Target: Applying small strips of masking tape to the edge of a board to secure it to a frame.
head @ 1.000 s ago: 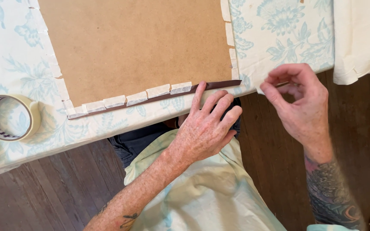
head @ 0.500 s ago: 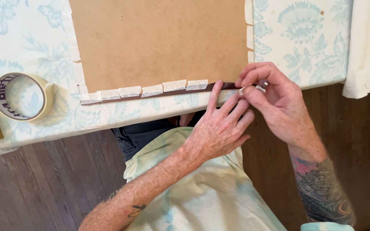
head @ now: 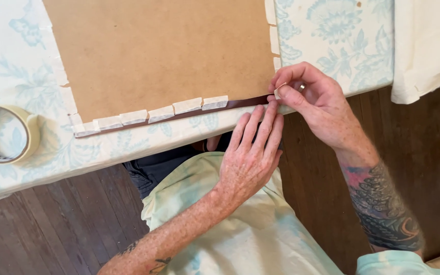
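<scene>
The left hand (head: 250, 158) lies flat, fingers loose, pressing the near edge of the brown board (head: 164, 56). Just right of it, the right hand (head: 317, 107) pinches a small tape piece (head: 278, 93) at the board's near right corner. The board's edge runs left to right. A tape roll (head: 3, 135) sits far left on the surface (head: 332, 40).
</scene>
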